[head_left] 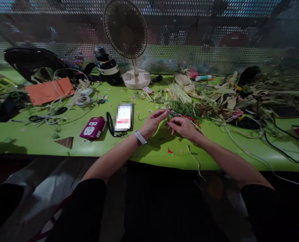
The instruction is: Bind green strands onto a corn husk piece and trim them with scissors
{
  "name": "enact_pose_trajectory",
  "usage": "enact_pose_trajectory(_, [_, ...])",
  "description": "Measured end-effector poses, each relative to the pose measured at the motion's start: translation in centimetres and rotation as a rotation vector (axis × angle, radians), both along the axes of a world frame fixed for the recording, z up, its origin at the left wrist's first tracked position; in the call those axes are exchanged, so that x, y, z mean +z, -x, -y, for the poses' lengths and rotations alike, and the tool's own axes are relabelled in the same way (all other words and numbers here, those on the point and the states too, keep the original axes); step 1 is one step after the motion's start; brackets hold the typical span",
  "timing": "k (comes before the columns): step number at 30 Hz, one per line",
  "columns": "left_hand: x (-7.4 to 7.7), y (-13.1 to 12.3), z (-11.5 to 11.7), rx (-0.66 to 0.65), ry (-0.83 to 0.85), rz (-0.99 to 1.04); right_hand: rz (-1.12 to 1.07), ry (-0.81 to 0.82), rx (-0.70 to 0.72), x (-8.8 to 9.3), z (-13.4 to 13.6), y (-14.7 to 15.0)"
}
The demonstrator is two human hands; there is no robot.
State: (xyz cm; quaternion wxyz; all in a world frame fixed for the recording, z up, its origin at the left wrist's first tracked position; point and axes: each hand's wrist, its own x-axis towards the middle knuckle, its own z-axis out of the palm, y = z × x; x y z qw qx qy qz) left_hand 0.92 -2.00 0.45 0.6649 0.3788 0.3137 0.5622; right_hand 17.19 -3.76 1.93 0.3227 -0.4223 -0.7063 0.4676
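Over the green table [154, 153], my left hand [155, 121], with a pale band on its wrist, is closed in a pinch on something small and reddish that I cannot make out. Close beside it, my right hand [182, 127] has its fingers bent together around something too small to name. The two hands nearly touch. Just behind them lies a pile of green stringy plant pieces [183, 108]. Red-handled scissors [193, 121] lie partly hidden behind my right hand. Pale dried husks [180, 92] rest further back.
A phone [123, 117] and a purple power adapter [92, 128] lie left of my hands. Behind stand a fan [136, 79] and a black bottle [110, 71]. Orange paper [50, 91] and tangled cables are at left. More dried leaves [222, 97] and a white cable [247, 152] are at right.
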Motion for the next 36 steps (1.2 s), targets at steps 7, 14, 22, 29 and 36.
enact_pose_trajectory(7, [0.0, 0.8, -0.3, 0.021, -0.087, -0.115, -0.195, 0.056, -0.085, 1.0, -0.3, -1.4])
enact_pose_trajectory(14, [-0.3, 1.0, -0.1, -0.08, -0.111, -0.235, -0.207, 0.005, -0.218, 1.1, -1.0, -2.2])
enact_pose_trajectory(22, [-0.1, 0.7, 0.1, -0.127, -0.097, -0.181, 0.06, -0.158, -0.09, 0.5, -0.5, -2.0])
enact_pose_trajectory(29, [-0.2, 0.6, 0.1, -0.115, -0.082, -0.183, -0.097, -0.003, -0.01, -0.4, -1.0, -1.4])
enact_pose_trajectory(36, [0.0, 0.8, 0.2, -0.12, -0.065, -0.228, -0.049, 0.024, 0.025, 0.1, -1.3, -1.9])
